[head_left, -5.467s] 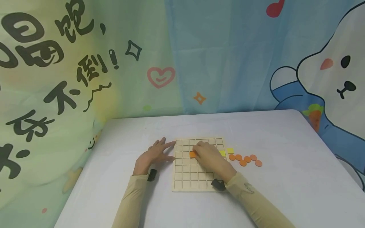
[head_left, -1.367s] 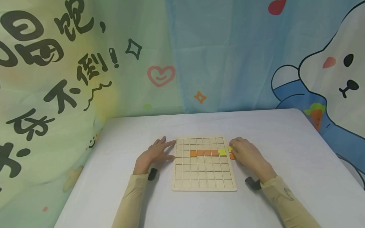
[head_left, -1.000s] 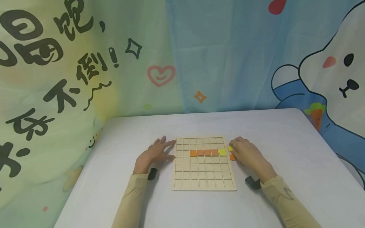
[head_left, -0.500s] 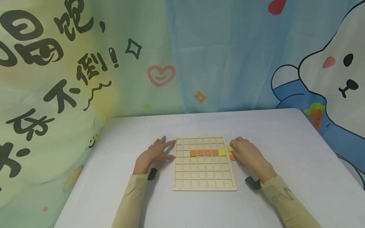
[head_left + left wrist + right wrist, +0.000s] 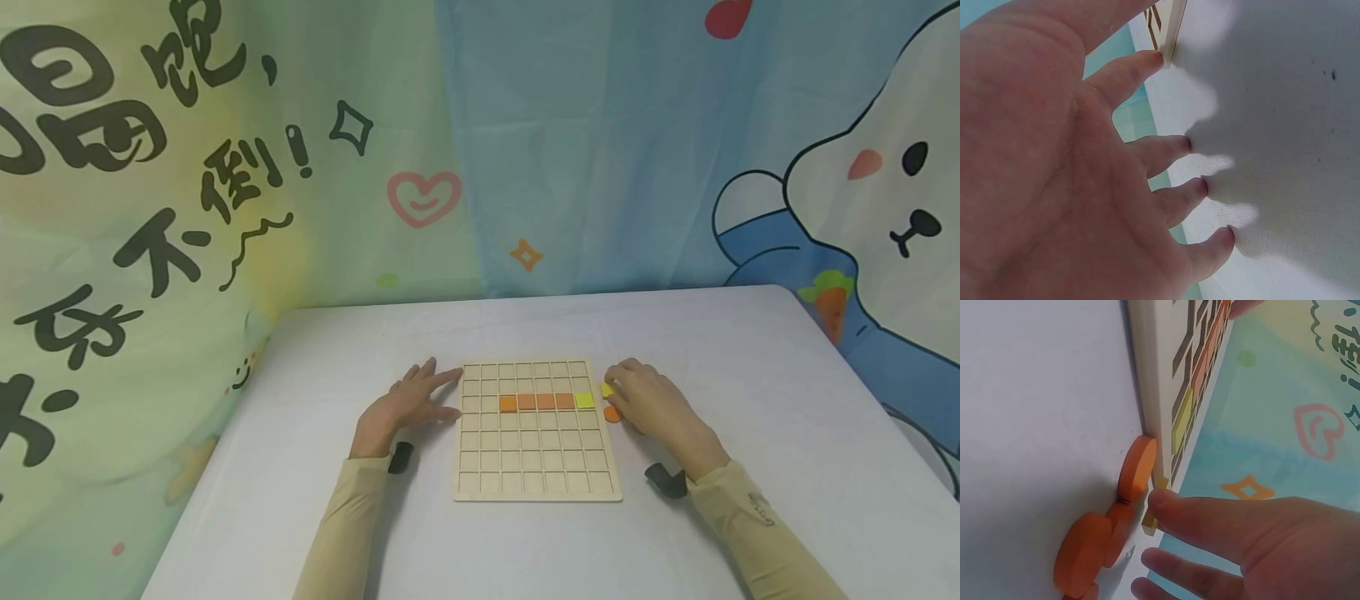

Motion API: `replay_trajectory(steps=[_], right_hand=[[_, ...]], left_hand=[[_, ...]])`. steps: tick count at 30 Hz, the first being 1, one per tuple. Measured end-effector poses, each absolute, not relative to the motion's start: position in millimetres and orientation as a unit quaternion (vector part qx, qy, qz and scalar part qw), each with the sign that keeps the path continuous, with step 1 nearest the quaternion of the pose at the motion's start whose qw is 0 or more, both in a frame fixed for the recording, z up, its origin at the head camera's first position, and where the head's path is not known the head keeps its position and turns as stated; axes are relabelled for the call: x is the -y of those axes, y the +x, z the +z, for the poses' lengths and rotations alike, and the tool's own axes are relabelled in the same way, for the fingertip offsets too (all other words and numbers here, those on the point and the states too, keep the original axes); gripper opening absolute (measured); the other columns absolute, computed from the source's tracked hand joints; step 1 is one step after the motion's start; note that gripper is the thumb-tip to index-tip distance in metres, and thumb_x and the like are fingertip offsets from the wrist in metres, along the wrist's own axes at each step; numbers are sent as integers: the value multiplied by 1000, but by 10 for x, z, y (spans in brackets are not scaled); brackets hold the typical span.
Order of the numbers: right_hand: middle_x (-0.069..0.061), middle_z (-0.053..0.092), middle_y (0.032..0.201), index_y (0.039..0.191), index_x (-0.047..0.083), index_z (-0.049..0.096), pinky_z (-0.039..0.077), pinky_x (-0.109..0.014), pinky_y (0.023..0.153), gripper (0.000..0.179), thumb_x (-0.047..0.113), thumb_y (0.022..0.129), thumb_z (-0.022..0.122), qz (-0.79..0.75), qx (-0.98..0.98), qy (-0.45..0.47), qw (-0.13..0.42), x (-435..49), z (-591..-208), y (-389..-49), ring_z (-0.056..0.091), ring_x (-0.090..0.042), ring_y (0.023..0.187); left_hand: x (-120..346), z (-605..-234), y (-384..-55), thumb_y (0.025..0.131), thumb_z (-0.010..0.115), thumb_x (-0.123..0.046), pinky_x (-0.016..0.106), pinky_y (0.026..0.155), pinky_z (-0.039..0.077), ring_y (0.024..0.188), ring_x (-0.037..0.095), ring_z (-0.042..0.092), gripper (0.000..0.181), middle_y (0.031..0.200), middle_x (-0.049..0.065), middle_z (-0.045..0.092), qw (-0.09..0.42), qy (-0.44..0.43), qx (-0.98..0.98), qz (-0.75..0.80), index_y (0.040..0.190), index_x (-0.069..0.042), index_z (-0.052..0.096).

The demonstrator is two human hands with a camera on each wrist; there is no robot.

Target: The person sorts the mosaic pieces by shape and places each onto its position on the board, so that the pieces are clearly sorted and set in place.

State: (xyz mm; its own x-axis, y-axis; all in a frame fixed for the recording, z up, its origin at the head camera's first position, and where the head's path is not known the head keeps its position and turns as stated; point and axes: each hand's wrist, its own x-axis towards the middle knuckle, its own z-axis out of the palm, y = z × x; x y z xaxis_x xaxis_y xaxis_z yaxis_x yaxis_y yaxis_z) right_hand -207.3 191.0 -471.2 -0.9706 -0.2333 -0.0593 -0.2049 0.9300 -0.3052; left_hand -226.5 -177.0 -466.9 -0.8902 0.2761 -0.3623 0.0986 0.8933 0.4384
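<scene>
In the head view a wooden grid board (image 5: 536, 462) lies on the table. One row holds an orange square tile (image 5: 508, 404), several duller orange tiles (image 5: 545, 402) and a yellow tile (image 5: 584, 401). My left hand (image 5: 401, 410) is spread at the board's left side; thumb and index finger touch its edge, while the other fingertips rest on the cloth in the left wrist view. Off the right edge, my right hand (image 5: 660, 410) has its thumb on a second yellow square tile (image 5: 1150, 522), apparently pinching it; the index finger is hidden behind.
Orange round discs (image 5: 1083, 555) lie on the table just right of the board; my right hand covers most of them in the head view. A white cloth (image 5: 360, 342) covers the table. Behind it hangs a printed curtain (image 5: 570, 167).
Since the oldest frame my right hand has left the board and moved right to the loose yellow tile, uncovering the row. Over the last second it has barely moved. My left hand stays put.
</scene>
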Motion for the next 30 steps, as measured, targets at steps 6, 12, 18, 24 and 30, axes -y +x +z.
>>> replay_trajectory(steps=[6,12,18,24,30], right_hand=[[-26,58,132,122,-1,65,49,-59,103,33,16,95,69,-148,-981,-112,50,-1882,-4689,-2071,58,-43,121],[-26,59,133,122,-1,65,49,-60,102,33,17,95,68,-152,-980,-122,46,-1868,-4662,-2062,58,-44,121],[-25,59,131,120,-1,65,50,-59,100,31,17,95,68,-151,-979,-130,44,-1857,-4656,-2069,58,-44,120],[-24,60,132,122,0,66,49,-59,103,31,16,95,67,-152,-979,-128,47,-1817,-4635,-2063,57,-43,123],[-24,61,130,121,-1,66,50,-58,101,30,16,96,66,-155,-977,-139,40,-1790,-4610,-2057,58,-43,121]], left_hand=[[1772,-4677,-2262,92,71,-42,58,127,10,157,38,5,75,170,14,8,215,96,-949,212,157,-32,36],[1773,-4670,-2258,92,71,-43,58,127,9,157,38,4,75,170,13,7,216,94,-948,213,157,-32,35],[1768,-4660,-2255,92,71,-43,59,127,9,157,38,3,75,170,13,7,217,94,-948,212,157,-32,35],[1759,-4655,-2257,92,71,-43,59,127,9,157,39,4,75,170,13,7,216,92,-949,212,157,-32,35],[1758,-4652,-2258,92,71,-42,60,127,9,157,39,4,75,170,14,7,215,96,-949,211,157,-31,35]])
